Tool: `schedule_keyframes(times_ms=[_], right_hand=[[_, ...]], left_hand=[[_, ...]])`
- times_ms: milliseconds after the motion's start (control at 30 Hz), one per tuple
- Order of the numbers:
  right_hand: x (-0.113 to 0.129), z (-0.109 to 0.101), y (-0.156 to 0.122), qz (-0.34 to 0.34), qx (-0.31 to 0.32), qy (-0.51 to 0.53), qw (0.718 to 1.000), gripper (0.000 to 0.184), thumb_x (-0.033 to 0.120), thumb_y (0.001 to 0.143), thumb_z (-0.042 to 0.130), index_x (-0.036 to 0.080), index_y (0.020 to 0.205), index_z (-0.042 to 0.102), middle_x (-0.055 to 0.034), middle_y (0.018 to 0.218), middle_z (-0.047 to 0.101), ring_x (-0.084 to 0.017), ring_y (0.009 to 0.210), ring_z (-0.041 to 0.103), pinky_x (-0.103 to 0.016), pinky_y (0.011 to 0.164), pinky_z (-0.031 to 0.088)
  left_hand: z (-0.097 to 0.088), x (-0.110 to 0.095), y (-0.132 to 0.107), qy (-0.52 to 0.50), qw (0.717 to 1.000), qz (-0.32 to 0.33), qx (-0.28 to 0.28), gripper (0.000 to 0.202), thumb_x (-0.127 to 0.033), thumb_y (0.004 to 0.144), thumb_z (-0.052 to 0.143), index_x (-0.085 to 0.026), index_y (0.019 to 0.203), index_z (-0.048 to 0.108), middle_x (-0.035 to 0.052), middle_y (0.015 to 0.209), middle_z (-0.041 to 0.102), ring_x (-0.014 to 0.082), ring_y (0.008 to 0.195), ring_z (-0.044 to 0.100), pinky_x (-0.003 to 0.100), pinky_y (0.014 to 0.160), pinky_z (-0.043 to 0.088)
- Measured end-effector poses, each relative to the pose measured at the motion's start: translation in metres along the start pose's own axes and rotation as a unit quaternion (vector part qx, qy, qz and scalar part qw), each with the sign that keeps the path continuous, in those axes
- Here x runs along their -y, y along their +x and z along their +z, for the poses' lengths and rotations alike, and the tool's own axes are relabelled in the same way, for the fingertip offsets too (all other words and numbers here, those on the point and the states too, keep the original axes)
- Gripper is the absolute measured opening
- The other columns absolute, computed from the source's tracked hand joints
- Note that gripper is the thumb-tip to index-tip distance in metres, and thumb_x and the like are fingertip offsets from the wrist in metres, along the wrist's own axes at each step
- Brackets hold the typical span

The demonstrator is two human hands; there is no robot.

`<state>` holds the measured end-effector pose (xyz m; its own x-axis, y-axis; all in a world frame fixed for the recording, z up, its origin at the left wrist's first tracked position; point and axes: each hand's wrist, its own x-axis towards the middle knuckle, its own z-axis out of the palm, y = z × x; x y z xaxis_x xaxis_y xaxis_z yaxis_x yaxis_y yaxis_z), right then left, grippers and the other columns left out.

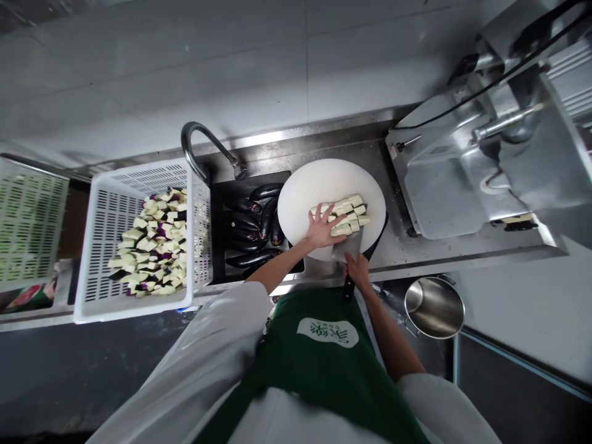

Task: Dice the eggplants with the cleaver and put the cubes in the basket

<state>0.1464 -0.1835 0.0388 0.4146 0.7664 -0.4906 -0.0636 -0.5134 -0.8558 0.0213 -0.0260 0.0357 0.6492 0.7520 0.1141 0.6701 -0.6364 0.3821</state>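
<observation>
On the round white cutting board point(319, 179) lie pale chunks of cut eggplant point(354, 213), grouped near the right front. My left hand point(321, 231) rests on the pieces at their left side, its fingers spread. A cleaver point(348, 245) is gripped by its dark handle in my right hand point(357, 271), fingers wrapped round it. The broad blade lies close along the near side of the chunks; whether it touches the board cannot be told.
Whole dark eggplants point(250, 222) lie in the sink left of the board, under a curved faucet point(198, 132). Further left stands a white basket point(87, 246) of cut eggplant. A metal slicing machine point(462, 166) occupies the right counter; a steel pot point(435, 308) sits lower right.
</observation>
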Motion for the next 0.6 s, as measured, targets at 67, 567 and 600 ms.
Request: schedule_keyframes(times_ms=[67, 567, 600], right_hand=[[-0.001, 0.018, -0.001, -0.003, 0.004, 0.004, 1.000, 0.036, 0.057, 0.082, 0.065, 0.026, 0.085, 0.048, 0.0072, 0.044, 0.049, -0.015, 0.033, 0.045, -0.028, 0.032, 0.039], [0.013, 0.061, -0.018, -0.093, 0.026, 0.002, 0.995, 0.037, 0.059, 0.085, 0.062, 0.029, 0.081, 0.041, 0.0073, 0.044, 0.048, -0.016, 0.032, 0.045, -0.030, 0.032, 0.038], [0.018, 0.065, -0.020, -0.101, 0.034, 0.002, 0.994, 0.037, 0.060, 0.085, 0.061, 0.029, 0.081, 0.041, 0.0071, 0.044, 0.048, -0.016, 0.032, 0.045, -0.031, 0.032, 0.038]], left_hand=[[0.002, -0.003, -0.004, -0.010, 1.000, -0.013, -0.021, 0.080, -0.072, 0.084, 0.069, -0.039, 0.155, 0.050, 0.0068, 0.170, 0.029, 0.0480, 0.157, 0.007, 0.073, 0.121, 0.006], [-0.026, 0.001, -0.024, -0.070, 0.987, -0.040, -0.138, 0.064, -0.059, 0.084, 0.075, -0.035, 0.143, 0.064, 0.0094, 0.156, 0.047, 0.0386, 0.156, 0.024, 0.059, 0.125, 0.013], [-0.035, 0.004, -0.026, -0.067, 0.986, -0.041, -0.150, 0.064, -0.059, 0.084, 0.076, -0.035, 0.142, 0.065, 0.0096, 0.156, 0.047, 0.0386, 0.156, 0.023, 0.059, 0.125, 0.013]])
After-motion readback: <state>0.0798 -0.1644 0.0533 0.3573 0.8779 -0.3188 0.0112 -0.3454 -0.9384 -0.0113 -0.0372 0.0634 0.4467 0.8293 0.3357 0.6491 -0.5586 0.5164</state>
